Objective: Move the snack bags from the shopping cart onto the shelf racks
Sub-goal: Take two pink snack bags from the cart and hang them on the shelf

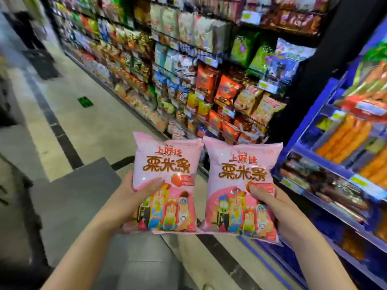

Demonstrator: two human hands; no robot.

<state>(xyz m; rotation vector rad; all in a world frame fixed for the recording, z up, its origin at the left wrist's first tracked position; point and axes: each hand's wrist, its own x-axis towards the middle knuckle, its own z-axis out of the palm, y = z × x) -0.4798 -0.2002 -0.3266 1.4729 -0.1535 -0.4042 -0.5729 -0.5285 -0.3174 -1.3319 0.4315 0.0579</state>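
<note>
I hold two matching pink snack bags upright, side by side, in front of me. My left hand (134,195) grips the left pink bag (165,164) at its left edge, thumb on the front. My right hand (274,208) grips the right pink bag (238,172) at its right edge, thumb pressed on the front. Both bags show brown lettering and cartoon figures. The snack shelf racks (201,76) run along the aisle ahead, packed with bags. The shopping cart is a blurred dark shape at the lower left (25,197), and I cannot make out what is in it.
A blue shelf unit (326,158) with orange and dark packets stands close on my right. The tiled aisle floor (69,97) stretches ahead on the left, with a green marker (85,101) on it. A grey floor patch lies under my arms.
</note>
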